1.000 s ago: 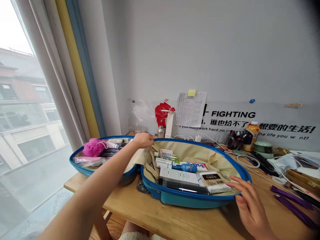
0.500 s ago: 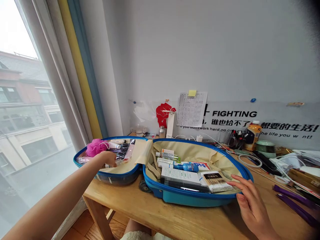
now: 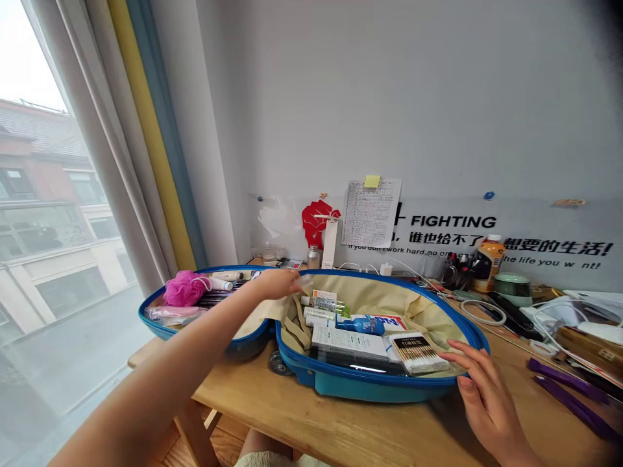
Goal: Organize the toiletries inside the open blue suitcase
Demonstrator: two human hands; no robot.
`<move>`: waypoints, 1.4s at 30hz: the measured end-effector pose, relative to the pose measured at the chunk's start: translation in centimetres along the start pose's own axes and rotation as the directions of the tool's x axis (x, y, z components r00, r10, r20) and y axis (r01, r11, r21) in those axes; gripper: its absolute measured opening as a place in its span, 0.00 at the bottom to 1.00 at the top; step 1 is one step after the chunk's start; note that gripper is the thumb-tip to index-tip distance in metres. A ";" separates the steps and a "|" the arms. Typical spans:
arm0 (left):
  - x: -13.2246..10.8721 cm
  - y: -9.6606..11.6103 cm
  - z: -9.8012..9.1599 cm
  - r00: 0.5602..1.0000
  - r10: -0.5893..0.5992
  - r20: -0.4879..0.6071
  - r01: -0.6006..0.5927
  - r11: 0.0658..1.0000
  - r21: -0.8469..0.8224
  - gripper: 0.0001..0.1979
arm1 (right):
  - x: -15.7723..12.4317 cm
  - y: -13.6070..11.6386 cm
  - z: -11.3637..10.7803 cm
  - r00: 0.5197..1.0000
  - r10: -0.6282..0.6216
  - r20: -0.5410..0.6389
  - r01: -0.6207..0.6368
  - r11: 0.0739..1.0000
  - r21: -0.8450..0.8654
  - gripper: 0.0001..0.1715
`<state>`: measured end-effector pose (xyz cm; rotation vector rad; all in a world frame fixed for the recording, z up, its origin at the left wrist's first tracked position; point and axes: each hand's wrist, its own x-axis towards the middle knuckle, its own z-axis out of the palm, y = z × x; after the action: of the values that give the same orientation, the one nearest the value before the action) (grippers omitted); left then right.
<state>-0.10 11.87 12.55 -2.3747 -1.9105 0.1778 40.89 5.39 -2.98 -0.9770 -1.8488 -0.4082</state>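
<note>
An open blue suitcase (image 3: 389, 384) with cream lining lies on the wooden table, its two halves side by side. My left hand (image 3: 281, 284) is over the hinge between the halves, fingers closed on a small clear item (image 3: 305, 281), too blurred to name. My right hand (image 3: 489, 395) is open, fingers spread at the right rim by a pack of cotton swabs (image 3: 418, 353). In the right half also lie a blue bottle (image 3: 359, 324), a white box (image 3: 348, 340) and tubes (image 3: 318, 316). The left half holds a pink bath puff (image 3: 185, 288).
Along the wall stand an orange-labelled bottle (image 3: 488, 263), a green-lidded jar (image 3: 513, 288) and a small metallic bottle (image 3: 313, 257). Cables and a purple strap-like item (image 3: 574, 395) lie on the table (image 3: 370, 428) at right. A window and curtain are at left.
My left hand has moved right and up, out of the left half to the hinge, with the small clear item in its fingers. My right hand stays at the rim.
</note>
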 end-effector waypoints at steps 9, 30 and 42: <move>3.1 6.6 3.1 0.972 0.159 0.174 -0.167 0.986 0.030 0.19 | -0.2 0.3 0.0 1.000 -0.005 0.004 0.006 1.000 -0.020 0.24; 3.5 6.1 6.0 0.970 0.201 0.138 -0.186 0.976 -0.115 0.18 | -0.1 0.3 0.0 1.000 -0.015 0.006 0.015 1.000 -0.019 0.26; 2.9 2.8 2.9 0.967 -0.146 -0.210 0.112 0.980 -0.166 0.21 | -0.3 0.5 0.2 1.000 0.027 0.004 -0.027 1.000 -0.007 0.28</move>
<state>2.84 14.04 9.19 -2.2352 -2.0257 -0.2421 41.27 5.70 -3.44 -1.0071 -1.8368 -0.3974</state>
